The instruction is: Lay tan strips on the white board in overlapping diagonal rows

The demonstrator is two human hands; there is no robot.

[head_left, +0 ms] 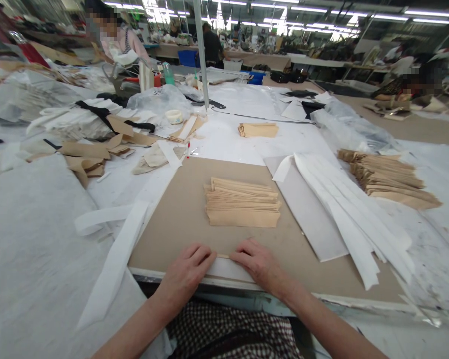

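At the front of the brown board, a white strip with a thin tan edge along its far side lies between my hands. My left hand has its fingers bent together on the strip's left end. Its right end is pinched by my right hand, with the thumb mostly hidden. Just beyond my fingers, a fanned stack of folded tan fabric pieces rests on the board.
To the right lie long white strips over a grey-white sheet, then another tan stack. Loose white strips and tan scraps are at left. A tape roll sits near a metal pole. A co-worker is at far left.
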